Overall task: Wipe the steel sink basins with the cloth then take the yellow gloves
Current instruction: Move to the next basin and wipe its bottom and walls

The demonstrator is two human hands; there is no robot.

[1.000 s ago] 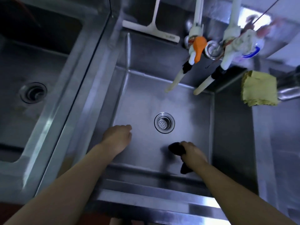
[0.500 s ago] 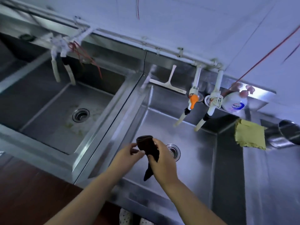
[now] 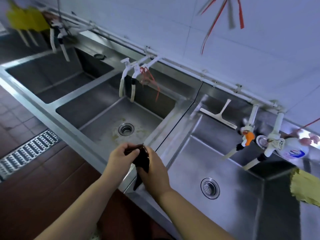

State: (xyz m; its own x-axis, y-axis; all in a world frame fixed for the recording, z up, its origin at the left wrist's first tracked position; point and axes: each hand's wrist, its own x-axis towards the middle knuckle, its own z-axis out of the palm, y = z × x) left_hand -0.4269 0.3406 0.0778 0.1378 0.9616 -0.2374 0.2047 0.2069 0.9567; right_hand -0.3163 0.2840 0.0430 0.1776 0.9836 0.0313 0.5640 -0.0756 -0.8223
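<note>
Now, step: the wiping part, between basins, as I judge it.
Cloth: the dark cloth (image 3: 141, 161) is held in the air over the front rim between the middle basin (image 3: 110, 116) and the right basin (image 3: 230, 163).
Left hand: the left hand (image 3: 121, 157) pinches the cloth's top edge.
Right hand: the right hand (image 3: 154, 170) grips the cloth's bunched body; a tail hangs below.
Gloves: the yellow gloves (image 3: 26, 19) hang on the wall pipe at far left, well apart.
Next move: probably refold the cloth, lower it into the stained middle basin near the drain (image 3: 126, 129), and press flat.
</note>
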